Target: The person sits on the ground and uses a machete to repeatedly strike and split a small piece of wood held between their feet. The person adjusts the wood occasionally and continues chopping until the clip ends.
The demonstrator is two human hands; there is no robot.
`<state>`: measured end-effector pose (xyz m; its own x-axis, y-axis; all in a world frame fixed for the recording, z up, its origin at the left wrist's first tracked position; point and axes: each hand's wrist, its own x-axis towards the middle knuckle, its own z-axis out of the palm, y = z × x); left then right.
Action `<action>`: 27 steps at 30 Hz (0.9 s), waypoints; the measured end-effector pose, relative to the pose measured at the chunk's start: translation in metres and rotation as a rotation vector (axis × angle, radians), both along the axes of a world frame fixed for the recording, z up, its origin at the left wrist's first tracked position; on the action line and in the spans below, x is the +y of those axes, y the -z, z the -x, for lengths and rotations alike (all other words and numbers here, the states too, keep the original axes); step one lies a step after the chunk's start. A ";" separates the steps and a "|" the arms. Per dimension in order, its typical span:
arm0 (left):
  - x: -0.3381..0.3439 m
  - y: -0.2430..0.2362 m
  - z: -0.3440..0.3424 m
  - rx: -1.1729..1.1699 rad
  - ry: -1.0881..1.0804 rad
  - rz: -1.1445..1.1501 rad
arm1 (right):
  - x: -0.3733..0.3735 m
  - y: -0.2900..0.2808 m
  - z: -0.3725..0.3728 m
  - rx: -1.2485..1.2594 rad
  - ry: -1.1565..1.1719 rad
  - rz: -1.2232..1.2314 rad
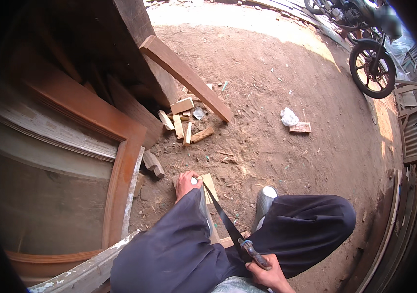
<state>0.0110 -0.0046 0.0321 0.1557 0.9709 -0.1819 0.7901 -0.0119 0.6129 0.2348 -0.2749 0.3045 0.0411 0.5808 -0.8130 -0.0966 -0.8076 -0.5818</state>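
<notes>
At your left there is a brown wooden frame with a pale panel inside, and below it an old beam with worn paint. To the right of the frame, small wood blocks lie in a loose pile on the dirt, and a plank leans over beside them. Your left hand is low, near the ground, with its fingers bent by the toe of your left shoe; I cannot tell if it grips something. Just to the right of this hand is a pale piece of wood, and the far end of the saw reaches to it. Your right hand, well apart from the left one, is closed around the saw handle, between your knees. Your right shoe is flat on the ground. Farther right are a crumpled white bag touching a small block, then a parked motorcycle and, at the edge, stacked boards.
</notes>
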 end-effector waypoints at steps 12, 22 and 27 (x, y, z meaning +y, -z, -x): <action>-0.003 0.005 -0.003 -0.010 0.015 -0.033 | 0.006 0.024 0.008 -0.099 -0.058 -0.099; -0.005 0.007 0.006 0.006 0.000 -0.019 | 0.006 0.015 0.003 -0.010 -0.003 -0.037; -0.002 0.008 -0.002 -0.023 0.035 0.012 | 0.035 0.055 0.023 -0.071 0.012 -0.047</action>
<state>0.0126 -0.0061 0.0238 0.1937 0.9625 -0.1898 0.7752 -0.0315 0.6310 0.2118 -0.2402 0.2497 0.1046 0.6173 -0.7797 -0.0634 -0.7783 -0.6247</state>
